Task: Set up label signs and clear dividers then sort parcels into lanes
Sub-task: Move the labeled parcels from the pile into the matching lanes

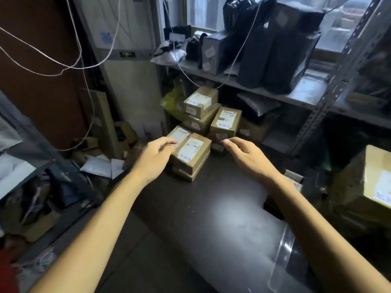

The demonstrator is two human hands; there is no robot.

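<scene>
Three groups of labelled cardboard parcels are seen at 12 o'clock on the dark table (pixel 211 208): a low stack of flat parcels (pixel 191 159) at the far left edge, an upright parcel (pixel 226 123) just beside it at 1 o'clock, and a rear stack (pixel 201 106) behind both. No lanes or signs are seen laid out.

The left hand (pixel 156 154) is held over the near corner of the low stack with its fingers loosely bent and nothing grasped; contact cannot be confirmed. The right hand (pixel 245 154) is relaxed and empty, thumb and forefinger close together, just short of the upright parcel.

A clear plastic sheet (pixel 283 256), probably a divider, lies at 4 o'clock, beside the right forearm and overhanging the table's edge.

Two hazards are judged likely. The low stack could be pushed off the table edge if only its top parcel is dragged leftward. The upright parcel could be tipped by a brushing right hand, and the clear sheet swept off by that forearm.
</scene>
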